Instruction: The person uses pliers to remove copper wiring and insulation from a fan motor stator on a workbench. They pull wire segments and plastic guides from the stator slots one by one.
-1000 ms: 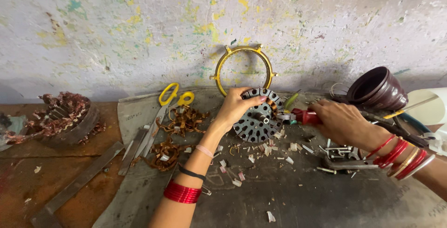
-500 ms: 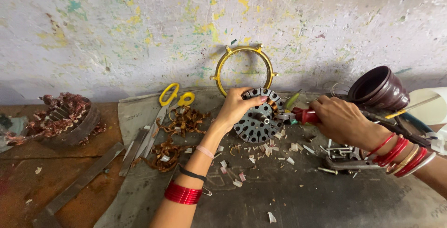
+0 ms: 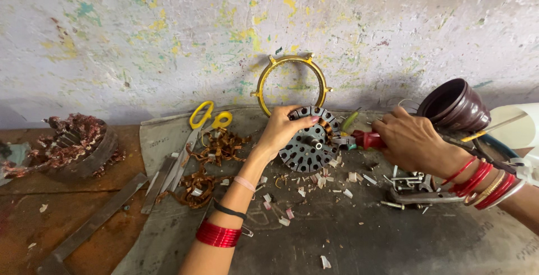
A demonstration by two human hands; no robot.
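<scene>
Beside scattered scraps, brown pot [image 3: 456,106] lies tipped.

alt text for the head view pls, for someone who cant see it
A left hand steadies a round slotted metal motor core on a dark mat, while the right hand works a red-handled tool at its rim. Yellow-handled scissors and tangled copper wire lie to the left.

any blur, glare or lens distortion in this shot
Head view: soft even light, no glare; the left hand on the slotted metal core is sharp, with faint shadows; the wide lens bows the edges, stretching the right hand and its forearm; the far corners look slightly soft.
</scene>
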